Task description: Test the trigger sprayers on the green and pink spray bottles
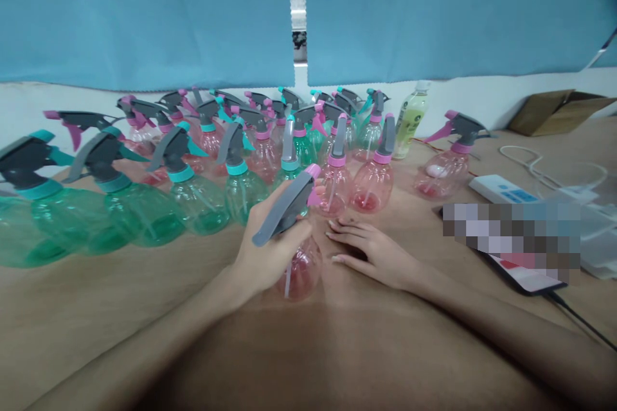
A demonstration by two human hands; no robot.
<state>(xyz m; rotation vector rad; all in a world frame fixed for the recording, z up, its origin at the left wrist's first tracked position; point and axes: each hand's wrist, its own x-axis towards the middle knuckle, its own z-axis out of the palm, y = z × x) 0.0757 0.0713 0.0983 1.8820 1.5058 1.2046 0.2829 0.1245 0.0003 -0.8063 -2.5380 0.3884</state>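
My left hand [270,247] is wrapped round the neck of a pink spray bottle [299,273] with a grey and pink trigger head, upright at the table's middle. Its collar is hidden by my fingers. Just to the right, my right hand [373,247] lies on the table, fingers stretched out and holding nothing. Beyond my hands stand two pink spray bottles [372,187] side by side. Green spray bottles [198,204] with turquoise collars form a row to the left.
Several more pink and green spray bottles crowd the back. A drink bottle [412,117] and a lone pink spray bottle [443,173] stand to the right. Nearer lie a white power strip [499,189], a phone [525,270] with a cable, and clear plastic. A cardboard box [554,112] sits behind.
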